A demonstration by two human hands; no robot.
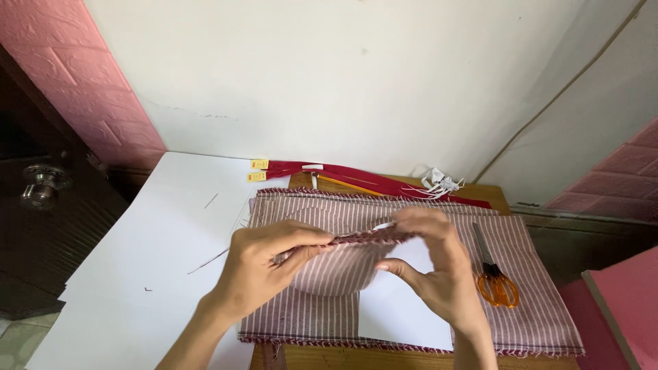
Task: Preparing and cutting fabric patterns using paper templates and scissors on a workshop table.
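While both hands meet at mid-frame, the scene from the head view reads as follows.

Head view, held thing: a curved striped fabric piece (339,264), maroon and white, lifted off the stack, its folded top edge pinched between the two hands.
Left hand (274,257): closed narrow on the left end of that edge, thumb over fingers.
Right hand (428,257): closed on the right end, fingertips on top, thumb underneath; a small white sliver shows just beside its fingertips, too small to tell what it is.
Long axis: the pinched edge runs left to right between the grips, roughly level; the rounded belly of the piece hangs below them, toward the person.
Nearer hand: both touch it; neither is apart.
Below the grips: a white paper sheet (404,312) on the flat striped cloth (541,308).
Right of the right hand: orange-handled scissors (495,277), near, blades pointing away.
Beyond the grips: red strips (356,177) and a yellow pencil (349,185) along the far table edge.
Left of the left hand: white board (151,253).
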